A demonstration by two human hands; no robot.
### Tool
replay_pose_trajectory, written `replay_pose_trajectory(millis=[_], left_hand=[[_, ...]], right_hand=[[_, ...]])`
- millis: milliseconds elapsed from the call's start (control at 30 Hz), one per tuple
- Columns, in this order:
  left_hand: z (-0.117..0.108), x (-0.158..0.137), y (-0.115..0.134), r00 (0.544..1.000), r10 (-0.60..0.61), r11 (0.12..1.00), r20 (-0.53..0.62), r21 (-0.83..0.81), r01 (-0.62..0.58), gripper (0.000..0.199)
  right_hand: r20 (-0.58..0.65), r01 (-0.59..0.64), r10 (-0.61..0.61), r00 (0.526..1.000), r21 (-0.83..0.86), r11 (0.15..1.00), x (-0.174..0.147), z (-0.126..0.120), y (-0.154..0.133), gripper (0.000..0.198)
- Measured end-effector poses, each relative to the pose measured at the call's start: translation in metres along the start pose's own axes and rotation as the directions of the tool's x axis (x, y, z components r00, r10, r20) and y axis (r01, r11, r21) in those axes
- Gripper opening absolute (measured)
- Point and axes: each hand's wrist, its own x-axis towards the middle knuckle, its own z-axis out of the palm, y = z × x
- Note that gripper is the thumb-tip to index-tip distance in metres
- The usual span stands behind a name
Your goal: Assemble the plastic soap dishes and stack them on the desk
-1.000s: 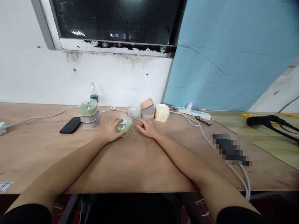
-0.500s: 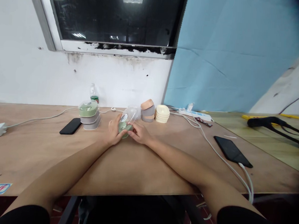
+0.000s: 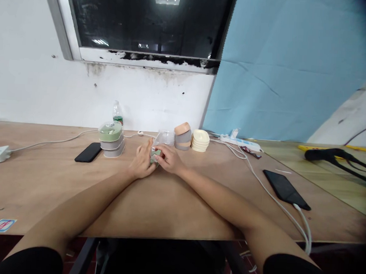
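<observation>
Between my hands, on the table, is a small pale green container (image 3: 155, 153) with clear plastic over it; much of it is hidden by my fingers. My left hand (image 3: 142, 161) grips its left side, fingers stretched along it and thumb at the near edge. On the right side, my right hand (image 3: 171, 159) has its bent fingers closed on the clear plastic lid. Just behind lie more clear plastic lids (image 3: 166, 137). To the left stands a stack of a green, lidded container (image 3: 111, 133) on grey containers (image 3: 113, 146).
Behind my right hand are grey containers (image 3: 183, 138) topped by a tilted orange one (image 3: 182, 128), and stacked cream containers (image 3: 200, 141). A phone (image 3: 88, 152) lies left, another phone (image 3: 286, 189) right with a cable. A bottle (image 3: 118, 113) and power strip (image 3: 243, 144) are at the back.
The clear lid that was tilted up above the green container now sits lower, over it. My right fingers have moved up and left onto it. The view has shifted slightly.
</observation>
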Motion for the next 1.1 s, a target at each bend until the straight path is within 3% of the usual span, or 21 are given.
replay_pose_trajectory(millis=[133,300,400,533,633,733,933,1100], left_hand=[[-0.002,0.002,0.004,1.0,-0.004,0.999,-0.028,0.046,0.005,0.097],[-0.005,0.003,0.004,0.99,-0.132,0.981,-0.049,0.135,0.137,0.084],[-0.001,0.002,-0.001,0.977,-0.211,0.965,0.026,0.162,0.205,0.075],[0.007,0.001,-0.011,0.924,-0.33,0.94,0.192,0.154,0.303,0.072],[0.009,0.001,-0.014,0.907,-0.338,0.94,0.252,0.145,0.31,0.074],[0.006,0.002,-0.013,0.912,-0.318,0.948,0.259,0.115,0.297,0.074],[-0.001,0.002,-0.008,0.921,-0.314,0.949,0.231,0.059,0.309,0.063],[-0.003,0.003,-0.007,0.937,-0.308,0.946,0.163,-0.058,0.32,0.059]], right_hand=[[-0.007,0.024,-0.025,1.0,-0.046,0.999,0.002,0.0,-0.007,0.038],[-0.064,-0.031,0.021,0.998,-0.162,0.986,0.018,-0.011,0.002,0.032],[-0.105,-0.092,0.068,0.992,-0.249,0.964,0.039,-0.024,0.027,0.033],[-0.051,-0.202,0.199,0.979,-0.416,0.887,0.064,-0.036,0.068,0.032],[0.016,-0.278,0.338,0.941,-0.53,0.801,0.069,-0.036,0.089,0.032],[0.062,-0.289,0.396,0.916,-0.58,0.761,0.065,-0.033,0.097,0.034],[0.036,-0.301,0.378,0.925,-0.535,0.789,0.059,-0.027,0.093,0.036],[-0.064,-0.183,0.171,0.983,-0.35,0.919,0.029,-0.023,0.069,0.031]])
